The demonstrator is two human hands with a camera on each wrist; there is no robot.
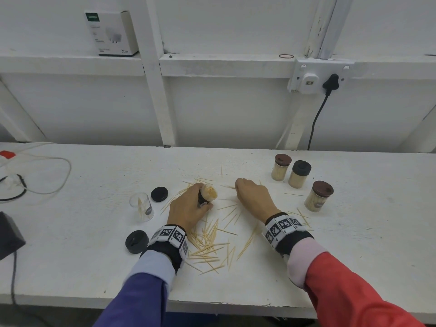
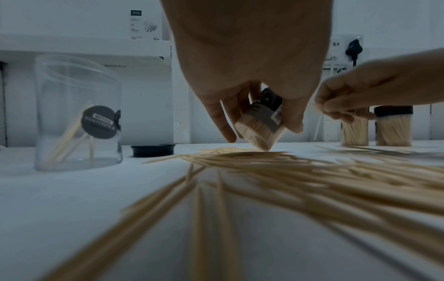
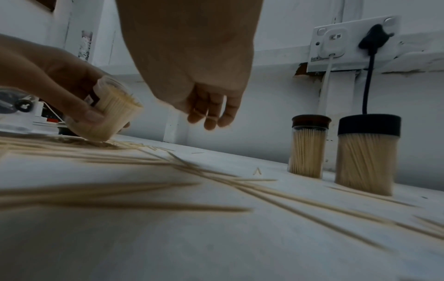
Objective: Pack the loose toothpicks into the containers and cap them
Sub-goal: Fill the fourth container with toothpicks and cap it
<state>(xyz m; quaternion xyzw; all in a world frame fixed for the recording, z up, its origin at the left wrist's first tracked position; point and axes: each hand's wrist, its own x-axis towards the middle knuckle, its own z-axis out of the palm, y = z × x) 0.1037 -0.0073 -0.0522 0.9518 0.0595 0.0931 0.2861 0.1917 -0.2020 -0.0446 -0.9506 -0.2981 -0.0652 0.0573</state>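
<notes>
My left hand (image 1: pixel 188 208) grips an uncapped container (image 1: pixel 208 194) packed with toothpicks and tilts it, mouth toward the right hand; its base edge touches the table (image 2: pixel 259 129) (image 3: pixel 113 116). My right hand (image 1: pixel 250 197) hovers just right of it, fingers curled and pinching a few toothpicks (image 2: pixel 348 98). Loose toothpicks (image 1: pixel 207 244) lie scattered between and below both hands. A clear container (image 1: pixel 141 206) holding only a few toothpicks stands at the left, with two black caps (image 1: pixel 159 194) (image 1: pixel 136 241) near it.
Three full, capped containers (image 1: pixel 282 167) (image 1: pixel 300 173) (image 1: pixel 318 195) stand to the right. Cables (image 1: pixel 47 175) and a dark object (image 1: pixel 9 234) occupy the table's left end. A wall socket (image 1: pixel 318 76) with a black plug sits behind.
</notes>
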